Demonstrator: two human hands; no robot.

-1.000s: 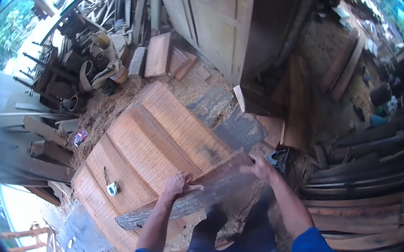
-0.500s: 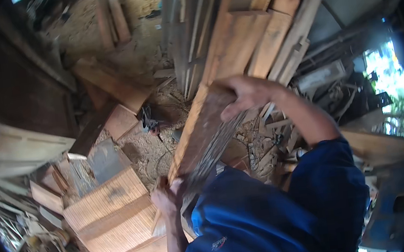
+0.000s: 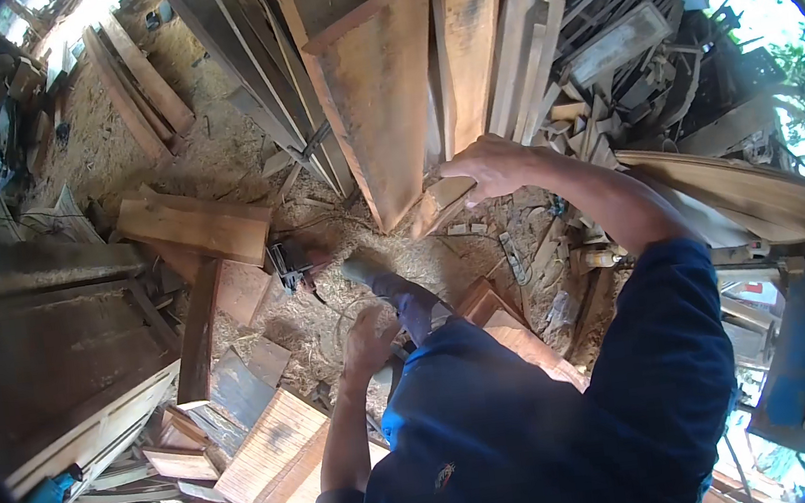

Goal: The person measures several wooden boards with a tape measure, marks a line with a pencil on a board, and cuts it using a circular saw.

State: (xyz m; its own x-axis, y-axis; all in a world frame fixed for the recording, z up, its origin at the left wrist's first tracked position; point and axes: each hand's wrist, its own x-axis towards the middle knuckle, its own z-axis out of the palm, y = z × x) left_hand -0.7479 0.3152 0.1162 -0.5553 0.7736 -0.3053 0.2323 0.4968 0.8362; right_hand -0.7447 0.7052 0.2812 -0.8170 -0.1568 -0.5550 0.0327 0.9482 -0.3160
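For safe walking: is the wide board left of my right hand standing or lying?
Standing, tilted: the wide board narrows in view down toward the floor.

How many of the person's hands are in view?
2: the right hand at a wooden piece near the leaning boards, the left hand beside the person's leg. Neither is hidden.

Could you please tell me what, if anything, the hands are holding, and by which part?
The right hand grips a wooden piece by its upper right end in the picture; the left hand shows nothing in it.
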